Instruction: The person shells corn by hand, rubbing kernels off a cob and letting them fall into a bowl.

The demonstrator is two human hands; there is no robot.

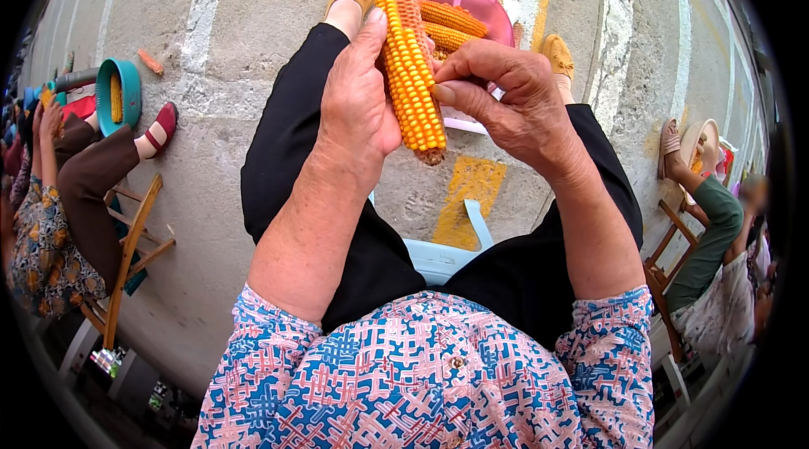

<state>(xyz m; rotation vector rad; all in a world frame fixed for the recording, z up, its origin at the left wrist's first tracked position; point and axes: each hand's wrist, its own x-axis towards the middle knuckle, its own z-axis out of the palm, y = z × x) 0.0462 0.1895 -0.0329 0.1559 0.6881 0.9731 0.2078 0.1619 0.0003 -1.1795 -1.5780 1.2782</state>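
An ear of yellow corn (410,82) stands tilted in front of me, partly stripped: bare reddish cob shows along its upper right side, while plump kernels cover the rest. My left hand (358,82) is closed round its left side, thumb pressed along the upper end. At the ear's right edge, my right hand (510,99) pinches with thumb and forefinger against the kernels. Whether a loose kernel sits in that pinch is hidden. Just beyond the hands, a pink basin (497,6) holds more ears of corn (451,17), partly covered by my right hand.
A light blue plastic stool (438,259) shows between my knees. To the left, a person (59,213) on a wooden chair (135,255) has a teal basin (129,82) with corn. A bare cob (150,61) lies on the concrete. At right sits another person (716,230).
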